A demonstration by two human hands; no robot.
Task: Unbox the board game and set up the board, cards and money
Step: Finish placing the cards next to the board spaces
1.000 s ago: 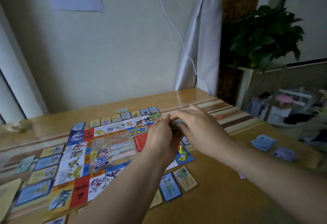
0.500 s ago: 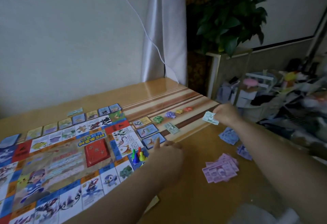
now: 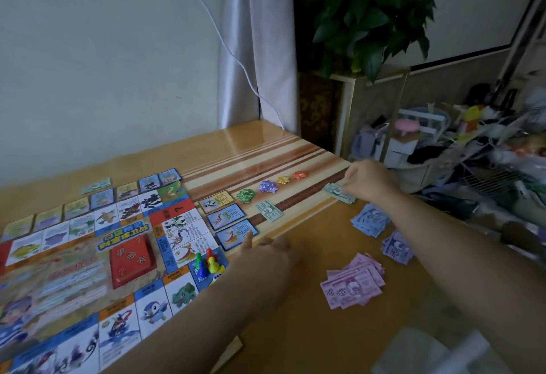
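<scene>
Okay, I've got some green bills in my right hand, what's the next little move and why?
Probably set the green bills that your right hand pinches down on the table as their own pile, near the green note. The pink pile and the blue pile already lie sorted by colour, so this stack looks like the next one to place.

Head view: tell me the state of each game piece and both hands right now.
Game board: unfolded flat on the table.
Red card deck: stacked on the board's centre.
Pawns: upright, clustered on a corner square.
Pink banknotes: fanned pile on the table.
Star tokens: lying in a row.
Green banknote bundle: held at the table's edge.
Right hand: pinches the green banknote bundle.
Left hand: holds nothing, one finger extended.
</scene>
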